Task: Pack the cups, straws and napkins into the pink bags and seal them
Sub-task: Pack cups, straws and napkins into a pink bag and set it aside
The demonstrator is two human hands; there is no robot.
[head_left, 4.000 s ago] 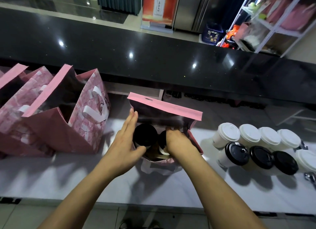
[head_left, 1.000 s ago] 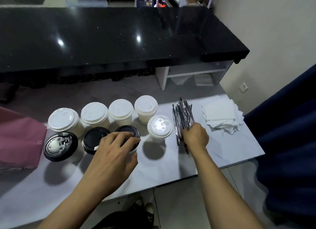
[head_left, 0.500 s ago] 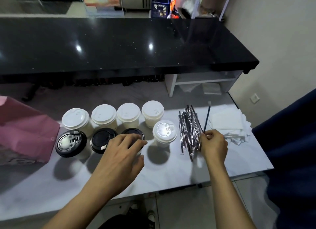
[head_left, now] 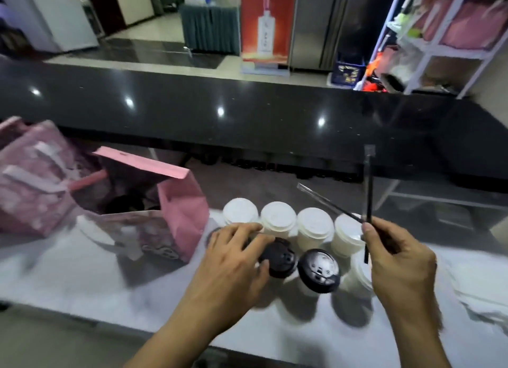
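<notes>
Since prior frame: my right hand (head_left: 398, 260) has lifted two wrapped straws (head_left: 367, 200) off the counter (head_left: 82, 279); view has swung left, so the open pink bag (head_left: 176, 222) w/ dark cups inside is back in sight. Right hand pinches both straws, splayed apart. Left hand (head_left: 236, 257) rests curled over a black-lid cup (head_left: 277, 260), grasping its lid rim. Advice: close the straws parallel before dropping them beside the bagged cups; lift cup upright, no squeeze on lid.

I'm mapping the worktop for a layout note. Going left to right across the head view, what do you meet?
Open pink bag → left hand → black-lidded cup → right hand holding straws.
</notes>
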